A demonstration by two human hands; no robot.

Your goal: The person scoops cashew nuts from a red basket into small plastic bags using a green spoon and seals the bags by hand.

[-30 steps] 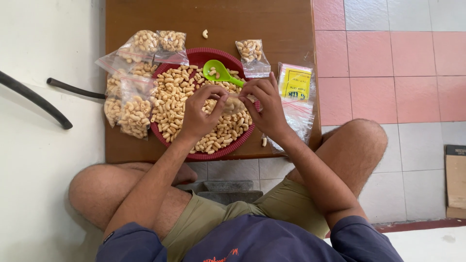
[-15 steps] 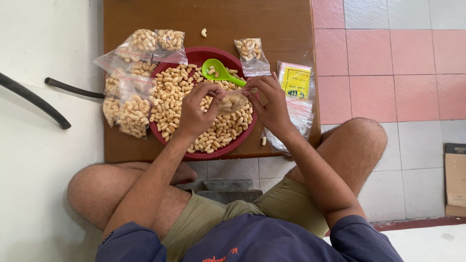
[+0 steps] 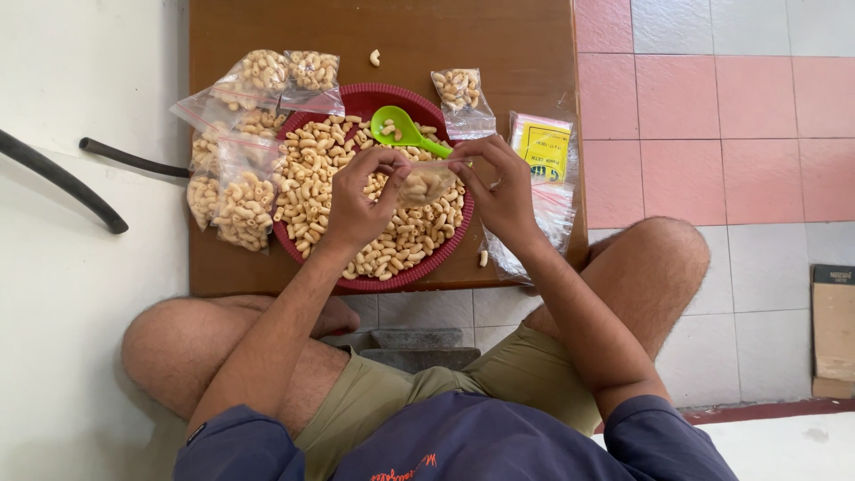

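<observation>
Both hands point(image 3: 427, 191) apparently on small bag point(image 3: 426, 183)

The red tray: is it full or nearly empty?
Full: the red tray is heaped with pale snack pieces, a green scoop lying on top.

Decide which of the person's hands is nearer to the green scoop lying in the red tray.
Left. The left hand is just below the green scoop, its fingertips almost at the bowl; the right hand sits beyond the handle's end.
</observation>
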